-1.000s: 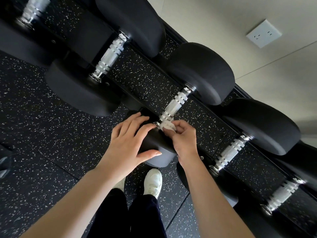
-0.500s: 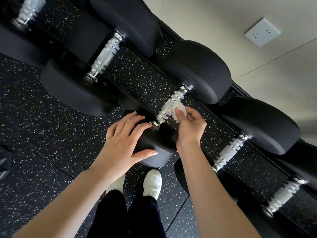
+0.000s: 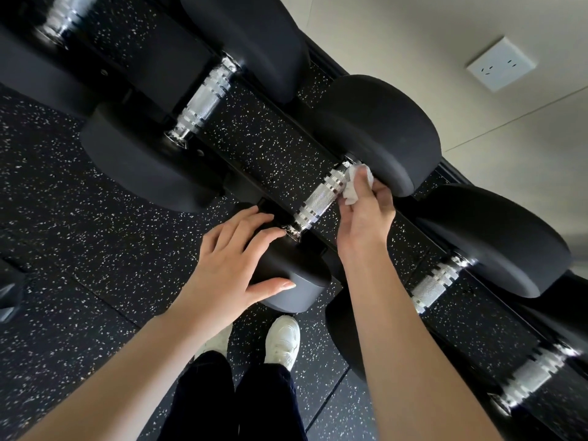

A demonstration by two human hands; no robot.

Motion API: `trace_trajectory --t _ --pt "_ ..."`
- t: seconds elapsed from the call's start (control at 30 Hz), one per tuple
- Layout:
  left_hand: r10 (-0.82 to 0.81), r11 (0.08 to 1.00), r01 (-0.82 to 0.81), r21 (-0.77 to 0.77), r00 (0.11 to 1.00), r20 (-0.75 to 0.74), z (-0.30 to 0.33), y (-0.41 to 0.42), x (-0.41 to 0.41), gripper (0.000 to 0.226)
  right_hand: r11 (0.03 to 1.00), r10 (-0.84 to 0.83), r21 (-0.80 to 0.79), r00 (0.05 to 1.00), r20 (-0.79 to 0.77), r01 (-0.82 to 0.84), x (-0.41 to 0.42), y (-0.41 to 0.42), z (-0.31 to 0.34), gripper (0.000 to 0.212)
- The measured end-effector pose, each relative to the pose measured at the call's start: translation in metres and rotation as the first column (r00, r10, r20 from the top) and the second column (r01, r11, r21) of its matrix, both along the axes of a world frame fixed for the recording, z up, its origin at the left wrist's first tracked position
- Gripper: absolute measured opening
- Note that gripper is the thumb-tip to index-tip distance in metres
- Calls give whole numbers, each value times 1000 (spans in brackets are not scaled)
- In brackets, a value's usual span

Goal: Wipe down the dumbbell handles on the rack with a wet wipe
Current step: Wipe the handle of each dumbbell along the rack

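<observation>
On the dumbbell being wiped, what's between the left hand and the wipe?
Head view: bare handle runs from the left hand, on the near weight, to the wipe in the right hand.

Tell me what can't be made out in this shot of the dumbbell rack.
Head view only:
- Handle far end: hidden by the wipe and right hand.
- Near weight's top: covered by the left hand.
- Top-left handle: blurred, cut by the edge.
- Bottom-right handle: blurred.
- Wipe's wetness: cannot tell.
</observation>
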State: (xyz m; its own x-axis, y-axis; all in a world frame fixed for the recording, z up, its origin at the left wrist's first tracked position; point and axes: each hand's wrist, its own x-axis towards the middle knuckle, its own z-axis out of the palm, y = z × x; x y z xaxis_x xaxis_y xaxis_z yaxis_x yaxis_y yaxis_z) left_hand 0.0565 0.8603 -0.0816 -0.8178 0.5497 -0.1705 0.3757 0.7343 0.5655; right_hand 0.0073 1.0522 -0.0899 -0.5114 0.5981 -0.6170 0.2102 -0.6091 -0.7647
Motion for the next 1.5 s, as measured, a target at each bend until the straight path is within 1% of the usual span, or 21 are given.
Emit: trace_trajectory --t 0.07,0.13,0.23,0.37,0.43,0.47,0.53,0.63,0.67,0.73,0.8,0.93,1.0,1.07,1.13,1.2,1.33,1.4,1.5 --pt "0 1000 0 2 1000 -2 0 0 0 61 1000 9 -3 1000 -16 -10 1 2 -3 8" --pt "0 1000 0 1 1000 -8 0 0 0 61 999 -2 -34 999 -33 1 1 4 -7 10" --pt "-4 1000 4 3 1000 -9 1 0 -1 61 984 -20 -180 996 -90 3 2 11 -17 11" --pt "-5 1000 5 17 1000 -23 -2 0 -1 60 904 -35 -424 981 -193 -51 3 19 -36 13" --pt "-3 1000 3 26 999 -33 -4 0 0 60 881 -7 -457 963 -268 -121 3 21 -46 13" --pt "-1 1000 2 28 999 -37 -4 0 1 60 883 25 -442 956 -291 -158 4 21 -51 19" --pt "1 1000 0 29 999 -44 -5 0 1 60 881 83 -416 940 -331 -224 9 22 -59 37" --pt "4 999 -3 32 999 -40 -4 0 1 60 849 120 -443 921 -370 -288 13 26 -66 67" --pt "5 999 -4 33 999 -39 -3 1 1 60 848 133 -441 923 -361 -294 13 27 -68 70" --pt "5 1000 -3 30 999 -39 -3 1 1 60 859 168 -410 925 -341 -307 13 29 -67 64" --pt "3 1000 -3 20 999 -37 -3 1 1 61 864 172 -392 917 -361 -317 13 29 -63 56" --pt "1 1000 -1 11 999 -36 -2 1 1 61 853 103 -445 923 -370 -274 17 29 -60 48" --pt "-1 1000 2 10 999 -39 -2 1 1 61 883 125 -387 927 -352 -266 17 26 -63 41" --pt "0 1000 1 11 999 -43 -2 1 1 62 898 137 -355 931 -337 -260 15 25 -65 40" --pt "4 1000 -3 15 999 -42 -3 1 1 62 888 134 -378 932 -337 -264 14 25 -63 42" --pt "8 1000 -7 21 999 -43 -3 1 2 62 872 130 -407 930 -344 -273 17 23 -60 37" --pt "13 1000 -12 20 999 -50 -2 2 2 61 834 245 -410 913 -326 -370 30 7 -51 13" --pt "5 1000 -4 8 999 -53 -2 2 2 61 821 275 -419 912 -306 -388 37 3 -49 11" --pt "4 1000 -3 5 999 -49 -1 1 1 61 824 419 -332 888 -188 -459 41 3 -48 11"
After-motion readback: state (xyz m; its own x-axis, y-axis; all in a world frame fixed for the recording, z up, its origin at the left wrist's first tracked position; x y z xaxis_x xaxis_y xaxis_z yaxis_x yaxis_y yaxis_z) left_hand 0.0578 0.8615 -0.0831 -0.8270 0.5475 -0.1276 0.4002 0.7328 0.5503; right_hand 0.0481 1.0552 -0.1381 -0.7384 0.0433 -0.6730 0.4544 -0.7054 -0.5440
